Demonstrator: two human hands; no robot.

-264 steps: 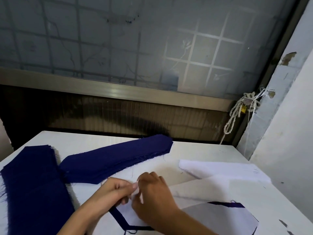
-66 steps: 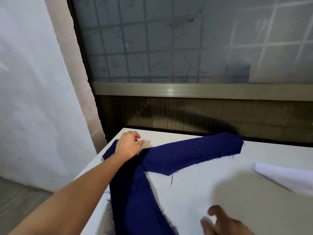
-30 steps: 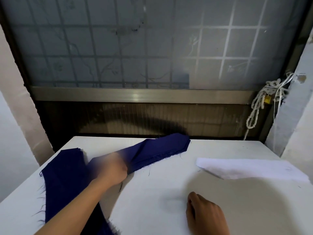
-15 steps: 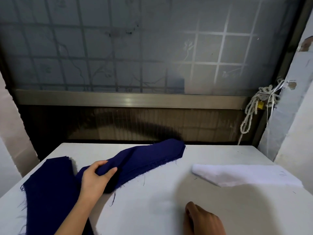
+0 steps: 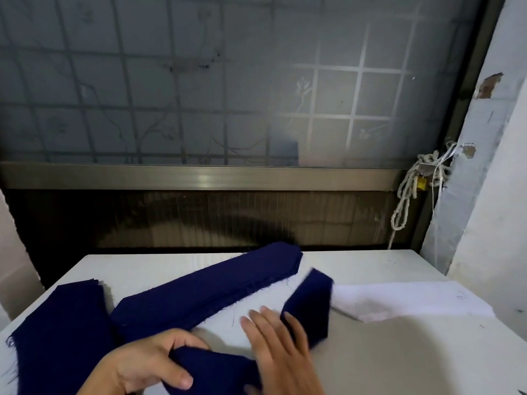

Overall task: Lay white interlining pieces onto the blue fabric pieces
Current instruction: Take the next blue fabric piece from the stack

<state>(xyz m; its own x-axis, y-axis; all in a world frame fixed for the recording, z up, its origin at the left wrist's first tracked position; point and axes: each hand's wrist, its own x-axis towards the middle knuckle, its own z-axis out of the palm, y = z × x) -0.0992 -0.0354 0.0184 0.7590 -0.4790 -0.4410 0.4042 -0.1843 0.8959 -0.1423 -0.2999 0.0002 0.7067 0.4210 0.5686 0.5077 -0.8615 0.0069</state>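
Blue piece (image 5: 309, 309) at lower centre looks light and floppy, so your left hand (image 5: 148, 363) pinching its near end suits it, right hand (image 5: 278, 346) flat, probably pressing it (blurred).

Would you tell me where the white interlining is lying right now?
In the head view, the white interlining lies on the table at right, just right of the held blue piece.

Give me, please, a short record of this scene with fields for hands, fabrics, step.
left hand: grips the near end of a blue piece
right hand: fingers straight, laid on that piece
long stack: blue, lying diagonally behind the hands
left stack: blue, at left edge of the table
white interlining: pile at right, no hand on it
step: no interlining on the held piece yet
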